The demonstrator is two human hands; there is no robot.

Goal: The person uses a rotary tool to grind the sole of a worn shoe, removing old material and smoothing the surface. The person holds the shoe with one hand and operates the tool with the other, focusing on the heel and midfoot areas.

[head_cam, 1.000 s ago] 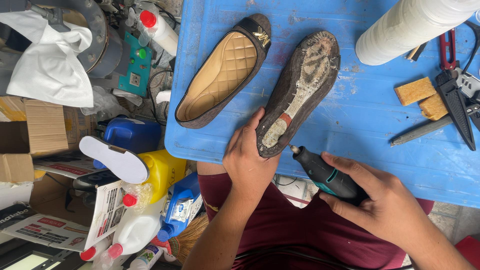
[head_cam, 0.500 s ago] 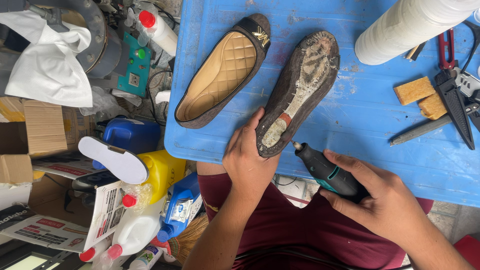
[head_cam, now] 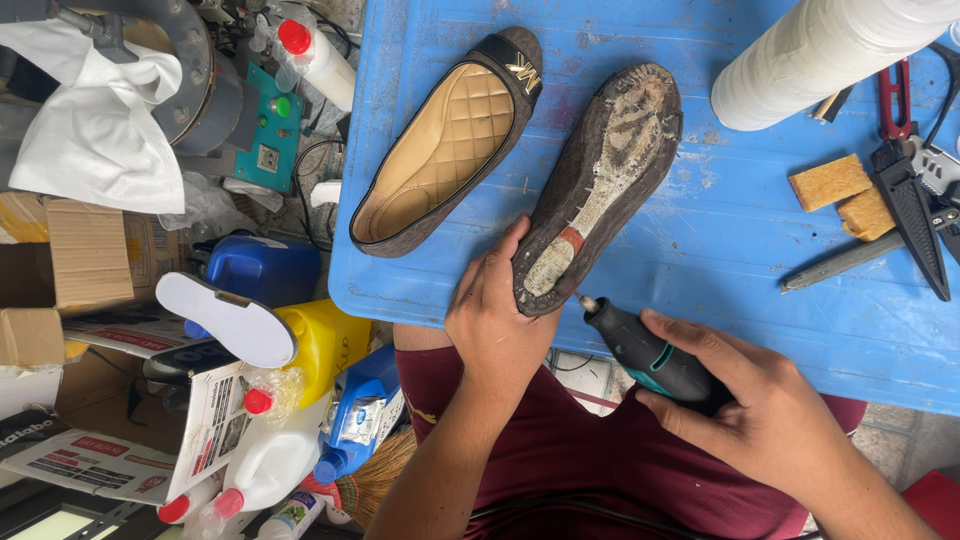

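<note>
I hold the dark brown flat shoe turned sole-up (head_cam: pixel 605 180) at the near edge of the blue plastic table (head_cam: pixel 700 300), its worn, glue-crusted sole facing me. To grind it well, I judge the heel must be pinned flat and the tool tip brought in at a shallow angle, with light passes. My left hand (head_cam: pixel 497 330) clamps the heel end, fingers (head_cam: pixel 500 265) curled close together against the shoe's side. My right hand (head_cam: pixel 770 415) wraps fully round the black and teal handheld rotary tool (head_cam: pixel 650 355), fingers closed on its body, the tip just beside the heel. The matching brown shoe with quilted tan insole (head_cam: pixel 450 145) lies alongside.
</note>
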